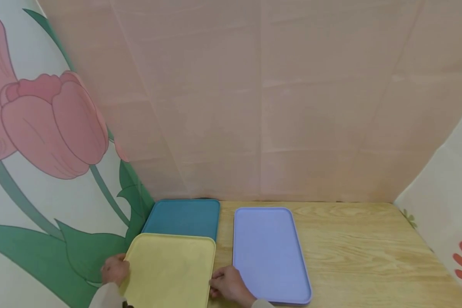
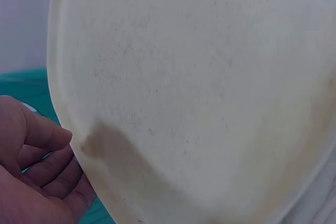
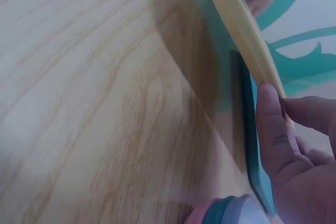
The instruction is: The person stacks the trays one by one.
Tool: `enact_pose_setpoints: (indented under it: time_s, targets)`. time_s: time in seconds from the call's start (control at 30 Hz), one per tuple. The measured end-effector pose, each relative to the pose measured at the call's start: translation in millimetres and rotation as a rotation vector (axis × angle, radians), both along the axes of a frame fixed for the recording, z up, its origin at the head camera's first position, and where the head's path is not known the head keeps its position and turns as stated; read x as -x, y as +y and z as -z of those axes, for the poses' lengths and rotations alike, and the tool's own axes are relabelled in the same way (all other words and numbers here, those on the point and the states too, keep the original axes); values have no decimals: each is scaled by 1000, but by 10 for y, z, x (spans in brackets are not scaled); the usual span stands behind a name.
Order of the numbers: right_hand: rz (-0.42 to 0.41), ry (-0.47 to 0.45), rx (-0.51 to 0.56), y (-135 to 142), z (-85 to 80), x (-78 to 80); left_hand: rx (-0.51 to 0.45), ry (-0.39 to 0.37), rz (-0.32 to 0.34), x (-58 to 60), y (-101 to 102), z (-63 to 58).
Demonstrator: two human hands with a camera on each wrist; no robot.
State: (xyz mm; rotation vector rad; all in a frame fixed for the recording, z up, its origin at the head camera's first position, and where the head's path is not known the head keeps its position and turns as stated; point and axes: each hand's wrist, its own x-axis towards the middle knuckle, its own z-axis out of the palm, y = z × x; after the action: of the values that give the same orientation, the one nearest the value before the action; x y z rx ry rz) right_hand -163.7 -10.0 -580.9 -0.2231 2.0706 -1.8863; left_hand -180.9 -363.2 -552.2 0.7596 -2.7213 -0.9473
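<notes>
Between my two hands is a yellow rectangular tray (image 1: 169, 269), raised off the table in the right wrist view. My left hand (image 1: 115, 269) grips its left edge, with the thumb near the rim and fingers behind it in the left wrist view. On the opposite edge, my right hand (image 1: 231, 283) pinches the rim between thumb and fingers (image 3: 275, 135). A teal tray (image 1: 185, 216) lies flat behind the yellow one, which partly covers it. To the right of my right hand lies a lavender tray (image 1: 271, 252).
The wood-grain table (image 1: 362, 256) extends to the right. A wall with tulip pictures (image 1: 50, 124) borders the left side, a pinkish-brown sheet (image 1: 262, 107) the back, and a white wall (image 1: 454, 184) the right. Pink (image 3: 202, 212) and teal edges show beneath the lavender tray.
</notes>
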Motion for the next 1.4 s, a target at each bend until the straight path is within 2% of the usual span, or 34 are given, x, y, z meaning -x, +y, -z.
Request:
enact_pose_setpoints:
  time_s: [0.33, 0.47, 0.7, 0.9, 1.23, 1.4]
  targets:
    - [9, 52, 4, 144, -16, 44, -13, 5, 37, 75, 121, -104]
    - [27, 37, 23, 210, -40, 66, 3, 16, 43, 128, 189, -125]
    - [29, 61, -7, 372, -90, 139, -10, 56, 119, 186, 313, -189]
    - [37, 77, -11, 538, -83, 173, 0, 75, 180, 274, 400, -196]
    - [61, 74, -35, 764, -66, 218, -70, 47, 198, 378, 563, -198]
    - [64, 55, -17, 885, -81, 240, -45, 45, 219, 421, 678, -228]
